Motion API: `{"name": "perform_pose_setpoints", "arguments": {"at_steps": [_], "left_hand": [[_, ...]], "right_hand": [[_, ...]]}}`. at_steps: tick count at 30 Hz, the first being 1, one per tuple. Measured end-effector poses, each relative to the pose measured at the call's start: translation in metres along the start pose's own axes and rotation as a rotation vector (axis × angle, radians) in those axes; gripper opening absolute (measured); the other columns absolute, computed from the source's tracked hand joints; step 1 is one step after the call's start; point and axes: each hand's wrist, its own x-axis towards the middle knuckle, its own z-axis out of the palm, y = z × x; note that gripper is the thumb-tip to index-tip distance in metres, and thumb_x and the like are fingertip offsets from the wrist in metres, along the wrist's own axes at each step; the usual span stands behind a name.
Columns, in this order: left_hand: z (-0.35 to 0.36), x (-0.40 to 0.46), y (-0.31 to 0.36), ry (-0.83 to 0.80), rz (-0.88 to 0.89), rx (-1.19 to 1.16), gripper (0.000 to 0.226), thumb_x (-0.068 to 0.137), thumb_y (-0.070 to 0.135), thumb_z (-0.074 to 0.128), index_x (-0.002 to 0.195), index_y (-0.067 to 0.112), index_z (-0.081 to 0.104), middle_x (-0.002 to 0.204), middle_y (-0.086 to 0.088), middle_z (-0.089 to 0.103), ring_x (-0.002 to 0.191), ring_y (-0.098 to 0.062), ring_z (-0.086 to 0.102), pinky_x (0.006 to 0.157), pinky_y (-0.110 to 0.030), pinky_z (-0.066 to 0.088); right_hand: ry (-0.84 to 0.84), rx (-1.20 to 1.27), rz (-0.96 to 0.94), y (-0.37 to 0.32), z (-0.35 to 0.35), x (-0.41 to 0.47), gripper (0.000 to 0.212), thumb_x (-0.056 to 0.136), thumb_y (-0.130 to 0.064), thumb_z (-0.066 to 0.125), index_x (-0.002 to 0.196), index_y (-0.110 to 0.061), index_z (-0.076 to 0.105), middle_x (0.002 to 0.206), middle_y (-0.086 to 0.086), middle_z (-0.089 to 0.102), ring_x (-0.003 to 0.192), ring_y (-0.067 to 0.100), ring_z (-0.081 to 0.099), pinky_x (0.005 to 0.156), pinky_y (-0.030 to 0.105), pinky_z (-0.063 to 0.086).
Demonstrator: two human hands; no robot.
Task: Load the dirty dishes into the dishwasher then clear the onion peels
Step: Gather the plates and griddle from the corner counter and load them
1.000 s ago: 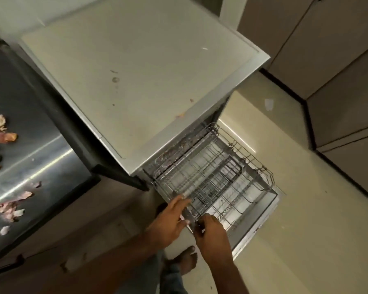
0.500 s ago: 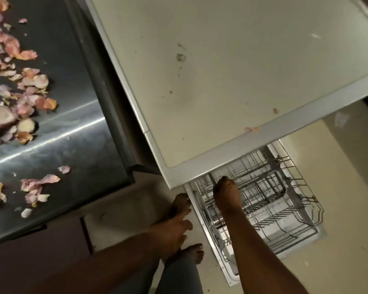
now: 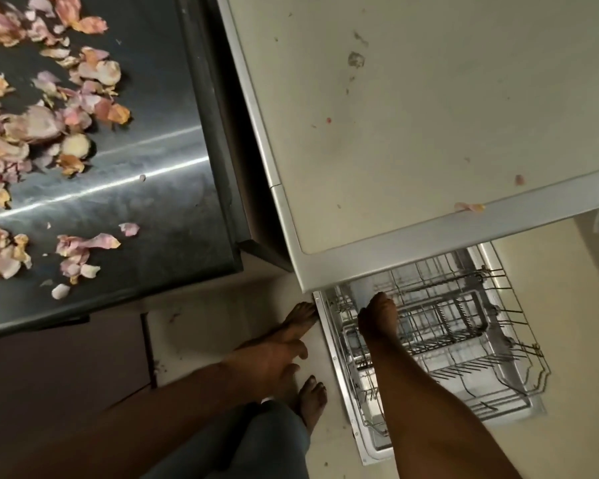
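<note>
Dishwasher rack (image 3: 464, 326): right hand (image 3: 377, 318) reaches in, left hand (image 3: 274, 361) hangs relaxed.

The right hand (image 3: 377, 318) reaches down to the wire rack (image 3: 464, 326) pulled out of the dishwasher (image 3: 429, 133), the left hand (image 3: 274, 361) hangs loose, and onion peels (image 3: 32, 126) lie on the counter (image 3: 146, 202).
</note>
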Motion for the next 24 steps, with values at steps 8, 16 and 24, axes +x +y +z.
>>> {"name": "perform_pose_setpoints", "arguments": {"at_steps": [8, 16, 24], "left_hand": [[-0.003, -0.028, 0.049, -0.019, -0.015, 0.050, 0.038, 0.107, 0.033, 0.051, 0.145, 0.027, 0.051, 0.171, 0.007, 0.015, 0.152, -0.018, 0.030, 0.119, -0.029, 0.032], [-0.015, -0.062, 0.088, 0.188, 0.032, 0.088, 0.040, 0.102, 0.035, 0.057, 0.142, 0.029, 0.054, 0.165, 0.004, 0.028, 0.147, -0.019, 0.039, 0.119, -0.036, 0.038], [-0.038, -0.142, 0.086, 0.485, -0.056, -0.022, 0.040, 0.103, 0.031, 0.057, 0.142, 0.020, 0.054, 0.166, 0.002, 0.029, 0.152, -0.014, 0.031, 0.122, -0.024, 0.022]], "right_hand": [[0.081, 0.008, -0.167, 0.006, -0.017, -0.085, 0.035, 0.093, -0.018, 0.062, 0.127, -0.008, 0.058, 0.125, 0.019, 0.062, 0.111, 0.038, 0.065, 0.091, 0.041, 0.056], [0.204, 0.031, -0.350, -0.015, -0.051, -0.191, 0.038, 0.099, -0.021, 0.060, 0.136, -0.016, 0.052, 0.134, 0.010, 0.054, 0.114, 0.032, 0.064, 0.093, 0.047, 0.057], [0.342, 0.129, -0.665, -0.059, -0.052, -0.255, 0.024, 0.100, -0.027, 0.058, 0.124, -0.024, 0.061, 0.122, 0.001, 0.062, 0.107, 0.020, 0.061, 0.088, 0.035, 0.052]]}}
